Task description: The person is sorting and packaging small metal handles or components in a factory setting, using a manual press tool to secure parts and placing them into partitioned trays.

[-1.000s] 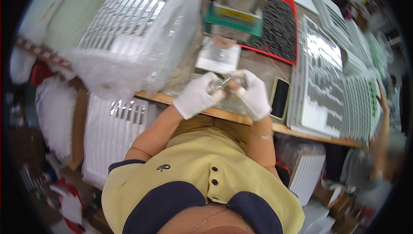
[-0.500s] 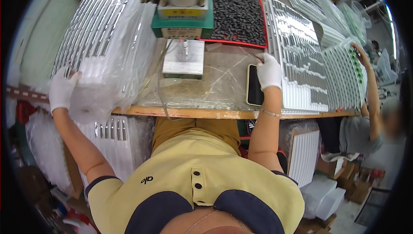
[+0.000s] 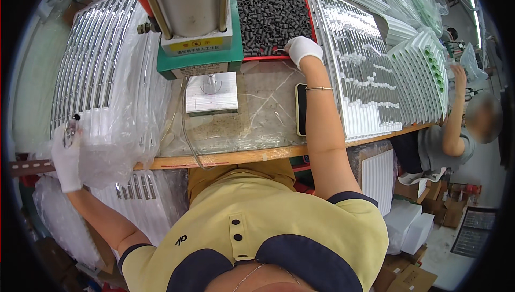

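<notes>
My left hand [image 3: 67, 158], in a white glove, is closed around a short shiny metal tube [image 3: 70, 132] with a dark end. It is at the near left corner of a tray of long shiny tubes [image 3: 99, 40], which is partly wrapped in clear plastic. My right hand [image 3: 304, 50], also gloved, reaches over the near right corner of a red tray [image 3: 313, 24]. Its fingers are pinched at the edge of a heap of small black hollow pieces [image 3: 271, 13]. Something thin shows at the fingertips, too small to make out.
A green press head [image 3: 199, 58] hangs over a metal block [image 3: 212, 94] between my hands. A phone [image 3: 301, 109] lies below my right forearm. White ribbed trays with metal tubes [image 3: 357, 61] stand at right. Another person [image 3: 450, 126] works beyond them.
My left hand has lifted off the tray and now holds a metal tube. My right hand has moved forward from beside the phone to the red tray of black pieces. The view has shifted.
</notes>
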